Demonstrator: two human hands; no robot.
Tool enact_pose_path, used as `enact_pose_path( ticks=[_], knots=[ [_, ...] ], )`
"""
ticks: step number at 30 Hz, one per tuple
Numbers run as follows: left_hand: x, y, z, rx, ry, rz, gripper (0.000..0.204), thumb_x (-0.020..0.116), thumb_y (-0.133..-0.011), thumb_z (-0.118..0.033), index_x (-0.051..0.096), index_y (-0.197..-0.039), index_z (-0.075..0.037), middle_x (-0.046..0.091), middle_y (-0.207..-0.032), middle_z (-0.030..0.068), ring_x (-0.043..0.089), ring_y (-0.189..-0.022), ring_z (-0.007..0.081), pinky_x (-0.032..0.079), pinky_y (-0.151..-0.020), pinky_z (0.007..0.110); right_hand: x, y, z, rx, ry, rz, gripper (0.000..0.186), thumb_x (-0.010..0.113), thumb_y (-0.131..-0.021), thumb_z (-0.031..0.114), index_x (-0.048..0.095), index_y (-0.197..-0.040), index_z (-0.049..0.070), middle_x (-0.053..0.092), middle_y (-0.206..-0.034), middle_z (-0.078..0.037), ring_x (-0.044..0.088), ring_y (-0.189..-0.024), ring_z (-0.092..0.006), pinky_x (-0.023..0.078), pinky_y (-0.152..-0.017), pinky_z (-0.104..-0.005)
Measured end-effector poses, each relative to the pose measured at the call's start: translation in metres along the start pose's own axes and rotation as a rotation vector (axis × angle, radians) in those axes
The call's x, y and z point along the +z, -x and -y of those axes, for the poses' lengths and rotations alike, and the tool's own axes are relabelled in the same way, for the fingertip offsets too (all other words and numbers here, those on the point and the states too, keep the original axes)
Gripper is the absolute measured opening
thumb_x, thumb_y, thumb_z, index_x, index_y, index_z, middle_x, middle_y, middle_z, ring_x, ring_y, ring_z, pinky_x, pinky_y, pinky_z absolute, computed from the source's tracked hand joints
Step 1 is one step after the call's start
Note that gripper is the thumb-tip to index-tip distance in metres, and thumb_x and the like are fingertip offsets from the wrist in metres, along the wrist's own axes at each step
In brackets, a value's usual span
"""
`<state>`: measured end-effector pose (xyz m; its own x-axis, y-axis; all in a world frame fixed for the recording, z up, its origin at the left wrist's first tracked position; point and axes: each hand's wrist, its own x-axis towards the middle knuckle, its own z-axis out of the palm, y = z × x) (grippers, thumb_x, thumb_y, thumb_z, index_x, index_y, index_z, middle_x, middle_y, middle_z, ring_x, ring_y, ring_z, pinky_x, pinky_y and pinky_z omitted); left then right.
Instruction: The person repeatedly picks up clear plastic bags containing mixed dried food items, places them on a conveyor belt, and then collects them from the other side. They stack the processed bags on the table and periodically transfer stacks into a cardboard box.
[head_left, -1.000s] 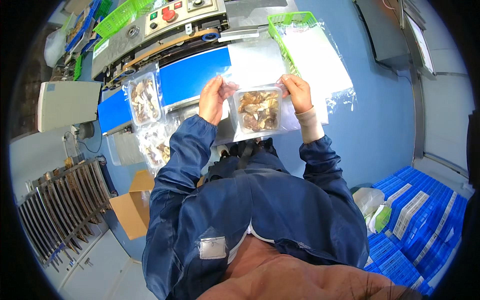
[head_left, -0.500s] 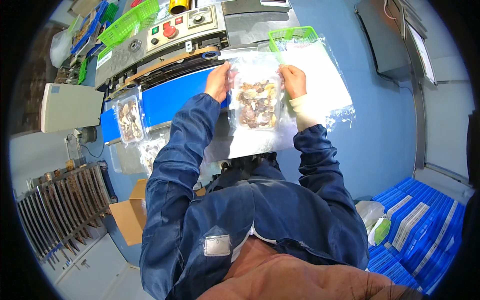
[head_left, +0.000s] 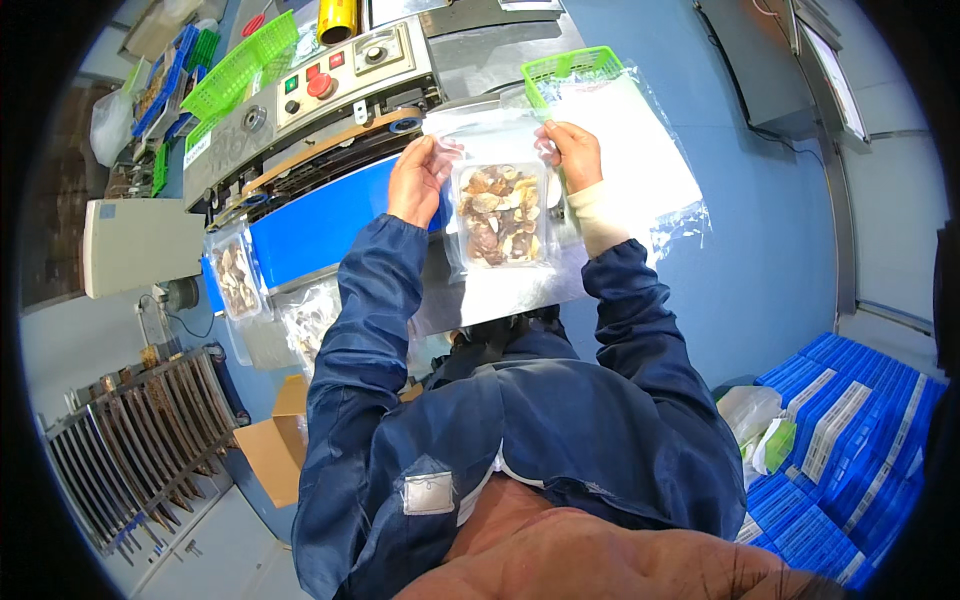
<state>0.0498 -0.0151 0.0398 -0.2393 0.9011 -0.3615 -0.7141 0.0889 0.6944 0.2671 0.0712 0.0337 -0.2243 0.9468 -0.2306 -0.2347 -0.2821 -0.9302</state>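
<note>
A clear plastic bag point(head_left: 486, 136) with a shallow clear tray of brown and cream food pieces point(head_left: 500, 217), looking like sliced mushrooms, lies flat before me at the table's near edge. My left hand point(head_left: 413, 184) grips the bag's upper left edge, thumb and fingertips close together. At the upper right corner, my right hand point(head_left: 575, 156) pinches the film between thumb and fingers. The open end of the bag points away from me, toward the machine point(head_left: 350, 72). A light wrap covers my right wrist.
A blue conveyor belt point(head_left: 325, 222) runs left along the machine, with another filled bag point(head_left: 236, 279) at its left end. Clear film packs point(head_left: 312, 318) lie below it. Right of my hands are a green basket point(head_left: 572, 66) and stacked plastic bags point(head_left: 635, 160). Blue cartons point(head_left: 850, 430) stand lower right.
The whole scene has shifted a little in the view. My left hand has turned, showing more of its palm and fingers at the bag's edge. Both hands stay at the bag.
</note>
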Motion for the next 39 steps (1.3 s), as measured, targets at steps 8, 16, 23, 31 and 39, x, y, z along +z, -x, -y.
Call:
enact_pose_path(
  ticks=[8,16,23,31,39],
  knots=[
    [0.003,-0.008,0.004,-0.026,-0.116,-0.120,0.019,0.046,-0.092,-0.018,0.052,-0.102,-0.003,0.062,-0.099,0.0138,0.060,-0.092,0.0253,0.049,-0.082,0.035,-0.006,-0.006,-0.009,0.049,0.155,0.029,0.025,0.058,-0.086,0.022,0.063,-0.077,0.000,0.058,-0.065,-0.002,0.044,-0.049,-0.0045,0.034,-0.045,-0.0168],
    [-0.002,-0.022,0.007,-0.215,-0.260,-0.123,0.024,0.040,-0.093,-0.024,0.053,-0.101,-0.006,0.063,-0.103,0.0120,0.058,-0.085,0.0169,0.041,-0.070,0.030,-0.005,-0.014,-0.013,-0.038,0.222,-0.035,0.024,0.058,-0.086,0.022,0.063,-0.075,0.001,0.057,-0.062,0.000,0.043,-0.048,-0.0039,0.032,-0.042,-0.0172],
    [-0.002,-0.033,-0.003,-0.200,-0.192,-0.208,0.025,0.039,-0.092,-0.019,0.052,-0.103,0.000,0.063,-0.096,0.0146,0.060,-0.090,0.0222,0.046,-0.074,0.033,0.004,-0.030,-0.016,-0.014,0.268,-0.007,0.025,0.056,-0.085,0.018,0.064,-0.074,-0.003,0.060,-0.064,-0.005,0.051,-0.054,-0.0093,0.040,-0.050,-0.0218],
    [-0.013,-0.032,-0.010,-0.137,-0.108,-0.208,0.023,0.042,-0.091,-0.018,0.052,-0.102,0.000,0.063,-0.094,0.0124,0.060,-0.089,0.0223,0.048,-0.075,0.034,0.024,-0.042,-0.016,0.009,0.312,-0.020,0.026,0.058,-0.083,0.020,0.064,-0.071,-0.003,0.060,-0.062,-0.005,0.051,-0.051,-0.0099,0.041,-0.049,-0.0225],
    [-0.046,-0.047,-0.004,-0.128,-0.203,-0.227,0.019,0.045,-0.090,-0.017,0.058,-0.093,-0.003,0.064,-0.089,0.0108,0.060,-0.083,0.0188,0.048,-0.074,0.031,0.037,-0.046,-0.018,0.048,0.340,-0.006,0.025,0.058,-0.082,0.018,0.064,-0.070,-0.003,0.060,-0.061,-0.006,0.052,-0.049,-0.0113,0.042,-0.047,-0.0230]
  ],
)
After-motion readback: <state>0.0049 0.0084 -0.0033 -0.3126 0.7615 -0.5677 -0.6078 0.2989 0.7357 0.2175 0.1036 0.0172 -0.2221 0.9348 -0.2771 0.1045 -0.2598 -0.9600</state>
